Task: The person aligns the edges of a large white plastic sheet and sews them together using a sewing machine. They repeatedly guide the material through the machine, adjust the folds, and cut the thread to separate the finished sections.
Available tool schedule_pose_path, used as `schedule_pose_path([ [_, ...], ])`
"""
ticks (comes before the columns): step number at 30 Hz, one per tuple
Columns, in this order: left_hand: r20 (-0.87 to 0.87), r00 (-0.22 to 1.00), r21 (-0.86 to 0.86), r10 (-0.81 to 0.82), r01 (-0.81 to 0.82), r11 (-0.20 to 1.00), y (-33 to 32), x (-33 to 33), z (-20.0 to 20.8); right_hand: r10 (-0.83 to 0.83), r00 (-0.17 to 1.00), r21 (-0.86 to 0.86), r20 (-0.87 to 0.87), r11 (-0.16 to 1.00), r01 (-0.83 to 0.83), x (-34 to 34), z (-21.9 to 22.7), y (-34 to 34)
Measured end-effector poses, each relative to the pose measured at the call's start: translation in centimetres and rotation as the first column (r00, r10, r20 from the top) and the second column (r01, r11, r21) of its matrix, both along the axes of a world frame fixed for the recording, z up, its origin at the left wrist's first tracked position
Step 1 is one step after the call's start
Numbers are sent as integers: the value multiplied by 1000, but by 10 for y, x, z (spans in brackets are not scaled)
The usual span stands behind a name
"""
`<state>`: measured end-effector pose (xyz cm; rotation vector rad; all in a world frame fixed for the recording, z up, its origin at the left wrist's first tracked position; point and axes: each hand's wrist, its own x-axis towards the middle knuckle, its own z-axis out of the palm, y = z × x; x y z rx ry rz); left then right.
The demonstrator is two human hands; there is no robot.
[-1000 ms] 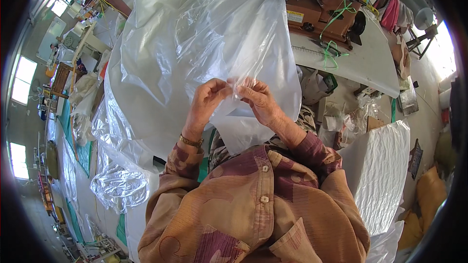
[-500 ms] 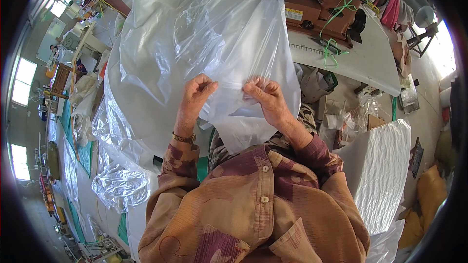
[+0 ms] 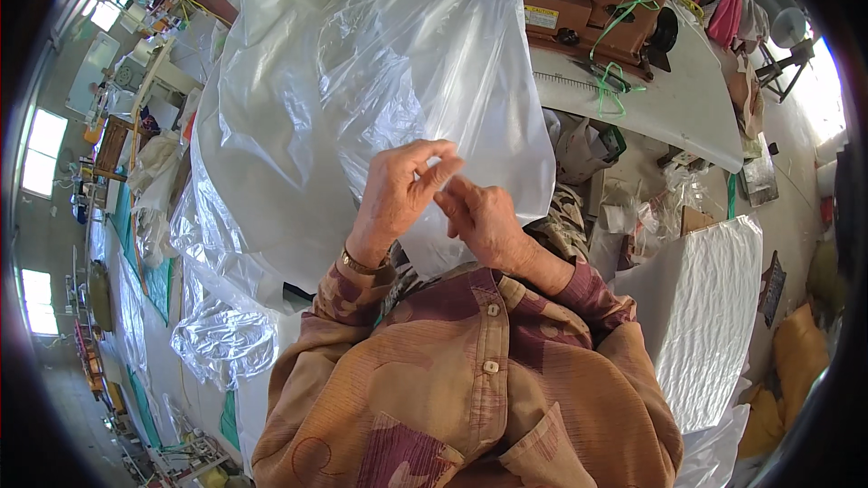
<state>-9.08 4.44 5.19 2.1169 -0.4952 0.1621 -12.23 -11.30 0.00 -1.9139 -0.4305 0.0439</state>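
The left hand and right hand were held close together over the lower part of the clear plastic sheeting, thumbs and fingers bent inward, fingertips almost meeting. Whether any film was pinched between them could not be told. A watch band was worn on the left wrist. The sheeting was spread ahead of and beneath the hands, its near end draped toward the lap, its upper right part lying against a brown machine. From its sheen and folds it was judged light, limp and slippery, likely to crease or tear if tugged sharply at one spot; a hold was judged best taken along an edge, slightly gathered, with the hands set apart. The right edge was plainly seen; the left was harder to trace among folds. To the right, room was judged limited by the machine, its green cord and the pale worktop. More sideways room was judged available leftward, over the sheeting itself, toward a crumpled film heap. A white stack was noted beside the right elbow
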Motion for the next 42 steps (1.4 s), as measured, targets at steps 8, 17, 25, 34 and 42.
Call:
schedule_pose_path([
  [8,-179,984,-96,-20,2,995,-8,0,-17,164,947,-303,275,950,-76,-9,9,-12],
  [17,-219,955,-377,-200,106,920,-18,-3,-36,-573,479,-50,665,605,794,32,-38,-75],
  [25,-191,966,-306,-173,109,946,-30,-8,-33,-260,962,-86,89,960,267,0,-26,-60],
  [34,76,994,-39,-75,78,996,-29,-11,-26,64,893,-106,445,994,-19,-21,-11,-36],
  [42,58,993,-82,-101,105,991,-23,-14,-23,211,795,-329,569,944,-15,-18,-11,-28],
])
